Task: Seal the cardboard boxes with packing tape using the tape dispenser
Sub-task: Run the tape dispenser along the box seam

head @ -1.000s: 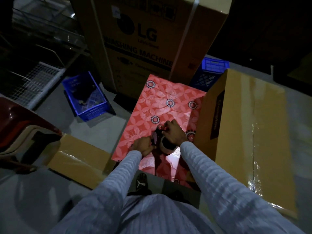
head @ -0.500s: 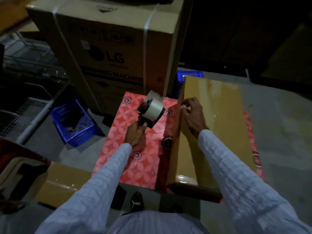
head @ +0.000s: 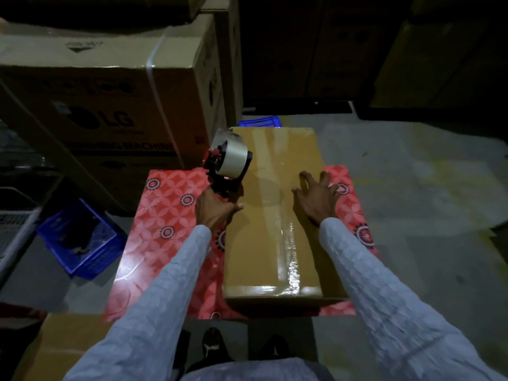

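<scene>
A long brown cardboard box (head: 255, 243) lies flat on a red patterned table (head: 165, 215), with a shiny strip of clear tape running down its top seam. My left hand (head: 213, 210) grips the black handle of the tape dispenser (head: 228, 160), held upright at the box's far left edge, its pale tape roll uppermost. My right hand (head: 316, 199) rests on the right side of the box top with fingers spread.
A large LG washing machine carton (head: 110, 105) stands behind the table at the left. A blue plastic crate (head: 77, 240) sits on the floor to the left, another blue crate (head: 258, 122) peeks out behind the box. A flat cardboard box (head: 63, 342) lies at bottom left. Grey floor lies to the right.
The brown box has been brought from standing on its side at the right to lying flat on the table. My left hand lifted the dispenser to its far left edge; my right hand shifted across the top.
</scene>
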{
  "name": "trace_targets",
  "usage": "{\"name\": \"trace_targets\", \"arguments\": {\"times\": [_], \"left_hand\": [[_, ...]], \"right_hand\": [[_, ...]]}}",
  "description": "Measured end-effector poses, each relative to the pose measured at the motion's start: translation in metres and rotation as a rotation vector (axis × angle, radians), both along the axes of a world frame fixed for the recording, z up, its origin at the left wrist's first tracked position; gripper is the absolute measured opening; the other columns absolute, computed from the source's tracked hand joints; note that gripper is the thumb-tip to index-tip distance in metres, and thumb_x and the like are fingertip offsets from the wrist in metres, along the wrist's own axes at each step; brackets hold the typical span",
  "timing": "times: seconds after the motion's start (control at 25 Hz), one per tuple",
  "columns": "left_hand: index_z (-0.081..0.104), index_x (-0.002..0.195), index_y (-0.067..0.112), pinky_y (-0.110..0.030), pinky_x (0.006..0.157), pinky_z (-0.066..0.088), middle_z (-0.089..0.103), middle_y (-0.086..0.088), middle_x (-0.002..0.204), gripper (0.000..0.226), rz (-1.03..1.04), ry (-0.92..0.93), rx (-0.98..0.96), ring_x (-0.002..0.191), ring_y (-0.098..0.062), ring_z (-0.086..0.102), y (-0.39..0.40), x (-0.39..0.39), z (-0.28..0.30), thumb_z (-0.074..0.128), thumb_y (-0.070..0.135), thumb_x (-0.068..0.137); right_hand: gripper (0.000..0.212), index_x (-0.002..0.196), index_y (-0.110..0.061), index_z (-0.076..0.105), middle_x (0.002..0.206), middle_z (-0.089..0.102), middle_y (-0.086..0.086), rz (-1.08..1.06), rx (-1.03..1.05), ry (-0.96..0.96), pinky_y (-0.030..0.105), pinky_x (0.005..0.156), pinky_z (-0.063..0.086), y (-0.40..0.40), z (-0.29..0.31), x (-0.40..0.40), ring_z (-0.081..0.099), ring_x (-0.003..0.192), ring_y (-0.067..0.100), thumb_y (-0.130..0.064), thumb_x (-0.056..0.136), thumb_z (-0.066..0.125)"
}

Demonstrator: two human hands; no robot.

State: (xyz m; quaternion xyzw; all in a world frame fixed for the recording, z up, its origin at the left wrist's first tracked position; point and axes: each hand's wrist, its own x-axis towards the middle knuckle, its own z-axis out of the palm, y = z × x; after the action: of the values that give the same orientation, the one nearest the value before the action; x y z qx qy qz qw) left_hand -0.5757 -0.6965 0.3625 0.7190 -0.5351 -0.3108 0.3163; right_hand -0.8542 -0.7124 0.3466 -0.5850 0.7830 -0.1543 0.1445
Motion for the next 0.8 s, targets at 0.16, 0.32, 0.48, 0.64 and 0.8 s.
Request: {"name": "trace_targets", "arguments": {"times": [0.16, 0.32, 0.48, 0.64, 0.8], "left_hand": [[0.070, 0.114, 0.016, -0.037, 0.084, 0.059, 0.074, -0.002, 0.105, 0.060, -0.096, -0.082, 0.004, 0.096, -0.025, 0.069, -0.007, 0.002, 0.009, 0.092, 0.032, 0.061], [0.069, 0.102, 0.024, -0.040, 0.074, 0.059, 0.069, -0.002, 0.088, 0.038, -0.203, -0.318, 0.003, 0.080, -0.026, 0.066, -0.038, 0.027, 0.029, 0.083, 0.038, 0.070], [0.067, 0.103, 0.019, -0.046, 0.084, 0.058, 0.071, -0.010, 0.095, 0.032, -0.250, -0.416, 0.070, 0.092, -0.035, 0.069, -0.068, 0.062, 0.042, 0.075, 0.034, 0.075], [0.065, 0.110, 0.014, -0.043, 0.085, 0.053, 0.068, -0.012, 0.101, 0.022, -0.165, -0.341, -0.001, 0.093, -0.033, 0.064, -0.077, 0.092, 0.049, 0.068, 0.026, 0.092], [0.068, 0.105, 0.015, -0.043, 0.083, 0.054, 0.068, -0.009, 0.095, 0.016, -0.153, -0.236, -0.141, 0.089, -0.029, 0.064, -0.077, 0.111, 0.046, 0.065, 0.025, 0.094]], "right_hand": [[0.054, 0.141, -0.038, 0.050, 0.151, 0.027, 0.022, -0.032, 0.023, 0.007, 0.060, 0.113, 0.030, 0.013, 0.007, 0.007, 0.035, 0.132, 0.055, -0.058, 0.092, 0.062], [0.051, 0.134, -0.029, 0.050, 0.149, 0.027, 0.025, -0.122, 0.054, 0.014, 0.058, 0.108, 0.037, 0.042, 0.009, 0.054, 0.041, 0.125, 0.055, -0.056, 0.093, 0.060], [0.056, 0.125, -0.020, 0.053, 0.130, 0.038, 0.020, -0.119, 0.053, 0.152, 0.048, 0.087, 0.049, 0.081, 0.019, 0.115, 0.057, 0.103, 0.045, -0.063, 0.089, 0.058], [0.046, 0.110, -0.016, 0.066, 0.114, 0.061, 0.010, 0.020, 0.022, 0.019, 0.040, 0.084, 0.055, 0.076, 0.034, 0.139, 0.068, 0.091, 0.034, -0.058, 0.097, 0.055], [0.051, 0.132, -0.023, 0.064, 0.139, 0.059, 0.011, 0.085, -0.057, 0.134, 0.050, 0.106, 0.038, 0.019, 0.036, 0.106, 0.049, 0.126, 0.042, -0.058, 0.097, 0.054]]}}
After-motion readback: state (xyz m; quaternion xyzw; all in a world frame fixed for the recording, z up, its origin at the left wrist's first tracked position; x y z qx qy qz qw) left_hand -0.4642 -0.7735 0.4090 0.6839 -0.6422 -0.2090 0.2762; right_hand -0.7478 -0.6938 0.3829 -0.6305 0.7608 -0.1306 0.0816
